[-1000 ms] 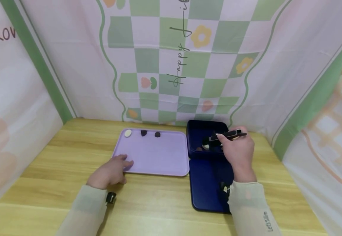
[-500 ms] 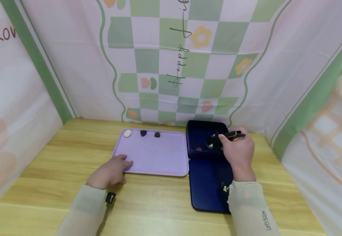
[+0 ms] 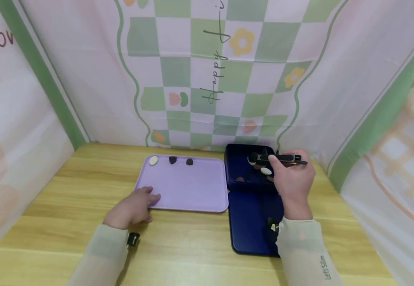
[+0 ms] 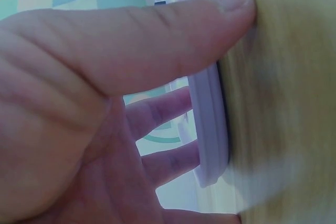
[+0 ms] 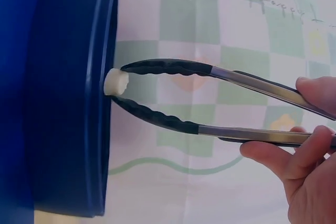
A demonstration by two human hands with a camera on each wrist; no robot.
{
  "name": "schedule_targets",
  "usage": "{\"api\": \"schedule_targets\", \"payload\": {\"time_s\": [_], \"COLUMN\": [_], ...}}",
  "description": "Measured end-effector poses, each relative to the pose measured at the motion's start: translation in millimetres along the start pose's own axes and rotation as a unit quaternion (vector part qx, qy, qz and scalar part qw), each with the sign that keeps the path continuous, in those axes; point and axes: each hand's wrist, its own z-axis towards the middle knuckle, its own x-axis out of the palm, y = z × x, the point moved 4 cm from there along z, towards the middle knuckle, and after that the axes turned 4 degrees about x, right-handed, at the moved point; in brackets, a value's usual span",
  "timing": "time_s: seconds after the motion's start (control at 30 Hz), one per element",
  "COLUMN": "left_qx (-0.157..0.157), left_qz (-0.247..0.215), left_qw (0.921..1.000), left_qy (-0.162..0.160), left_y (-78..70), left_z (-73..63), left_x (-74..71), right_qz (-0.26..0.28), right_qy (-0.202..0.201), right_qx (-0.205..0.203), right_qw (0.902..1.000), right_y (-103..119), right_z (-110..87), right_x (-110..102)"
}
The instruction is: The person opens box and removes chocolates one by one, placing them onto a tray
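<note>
My right hand (image 3: 294,182) grips black-and-metal tongs (image 3: 280,158) over the dark blue box (image 3: 230,174). Between the tong tips, in the right wrist view, is a white round piece (image 5: 116,82) at the level of the box's rim. Inside the box lie another white oval piece (image 3: 265,171) and several brown ones. My left hand (image 3: 131,208) rests at the near left corner of the lilac tray (image 3: 192,190). Its fingers reach over the tray's edge and its thumb (image 4: 173,40) lies along the outside. Along the tray's far side sit a white oval piece (image 3: 153,160) and two dark pieces (image 3: 172,159).
The dark blue lid (image 3: 249,226) lies in front of the box, partly under my right forearm. A printed curtain (image 3: 178,75) stands behind the wooden table (image 3: 178,246) and along both sides. The box stands against the tray's right end.
The tongs have come up from inside the box with the white piece between their tips. More pieces in the box now show. The left hand stays on the tray.
</note>
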Motion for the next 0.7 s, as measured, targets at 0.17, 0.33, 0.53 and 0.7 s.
{"api": "schedule_targets", "payload": {"time_s": [0.17, 0.33, 0.53, 0.7], "left_qx": [0.011, 0.011, 0.003, 0.0], "left_qz": [0.007, 0.01, 0.005, 0.002], "left_qw": [0.9999, 0.9999, 1.0, 1.0], "left_qy": [-0.006, -0.007, -0.003, -0.003], "left_y": [0.8, 0.6, 1.3, 1.2], "left_z": [0.9, 1.7, 1.4, 0.5], "left_x": [-1.1, -1.2, -0.5, -1.1], "right_qz": [0.027, 0.068, 0.121, 0.09], "right_qy": [-0.003, 0.017, 0.056, 0.097], "right_qx": [-0.004, -0.017, -0.045, -0.046], "right_qw": [0.9996, 0.9974, 0.99, 0.9901], "right_y": [16.2, 30.5, 47.6, 53.2], "right_z": [-4.3, -8.3, -6.3, -6.4], "right_x": [3.4, 17.0, 44.6, 68.9]}}
